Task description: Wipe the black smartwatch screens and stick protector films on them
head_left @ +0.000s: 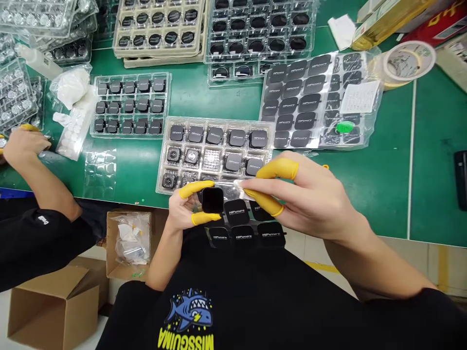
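My left hand (178,206), with yellow finger cots, grips a black square smartwatch body (212,200) between thumb and finger, its dark glossy face towards me. A clear sheet of black HiFuture stickers (242,236) hangs just right of it, below the table edge; what supports the sheet is hidden. My right hand (310,192), also in yellow finger cots, pinches a small white wipe (241,185) right of the watch body, apart from it. Beyond both hands lies a clear tray (160,167) holding several watch bodies, some with HiFuture stickers on their faces, others face down.
Another tray of black watch bodies (129,104) lies at the left. Sticker sheets (310,104) and a tape roll (410,61) lie to the right. Trays of round dark parts (259,29) stand at the back. A co-worker's hand (25,146) is at far left, above cardboard boxes (54,301).
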A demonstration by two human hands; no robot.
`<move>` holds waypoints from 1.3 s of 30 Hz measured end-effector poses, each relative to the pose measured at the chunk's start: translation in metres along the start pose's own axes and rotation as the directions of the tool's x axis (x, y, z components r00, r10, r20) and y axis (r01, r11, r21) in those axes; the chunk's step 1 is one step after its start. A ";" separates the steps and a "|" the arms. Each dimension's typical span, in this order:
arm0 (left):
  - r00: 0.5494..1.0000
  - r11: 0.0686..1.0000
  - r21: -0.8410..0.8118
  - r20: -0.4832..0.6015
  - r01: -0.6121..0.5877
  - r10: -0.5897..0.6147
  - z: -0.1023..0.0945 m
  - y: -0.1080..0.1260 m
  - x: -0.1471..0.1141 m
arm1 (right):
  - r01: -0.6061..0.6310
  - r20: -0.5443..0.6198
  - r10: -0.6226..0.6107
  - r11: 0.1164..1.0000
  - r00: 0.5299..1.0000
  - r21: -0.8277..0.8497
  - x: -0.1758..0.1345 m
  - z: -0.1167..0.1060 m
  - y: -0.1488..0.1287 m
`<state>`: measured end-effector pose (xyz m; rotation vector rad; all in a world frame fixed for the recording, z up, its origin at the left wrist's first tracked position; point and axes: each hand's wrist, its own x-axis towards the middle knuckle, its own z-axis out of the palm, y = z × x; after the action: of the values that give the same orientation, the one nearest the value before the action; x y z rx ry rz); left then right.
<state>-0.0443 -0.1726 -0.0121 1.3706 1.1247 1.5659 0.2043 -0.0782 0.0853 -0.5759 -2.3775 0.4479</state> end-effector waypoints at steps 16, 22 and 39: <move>0.990 0.993 -0.037 0.095 0.109 -0.105 0.006 -0.001 -0.003 | 0.104 0.126 -0.098 0.994 0.987 -0.044 0.012 0.012 -0.002; 0.981 0.989 0.019 0.126 0.146 -0.147 0.003 -0.007 -0.010 | 0.137 0.109 -0.132 0.990 0.985 -0.044 0.014 0.026 0.001; 0.989 0.997 -0.010 0.129 0.071 -0.069 0.005 -0.011 -0.003 | 0.307 0.234 -0.304 0.951 0.923 0.024 0.032 0.024 0.004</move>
<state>-0.0393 -0.1710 -0.0232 1.3873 1.0692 1.4126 0.1674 -0.0625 0.0823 -0.1537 -2.6398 0.3766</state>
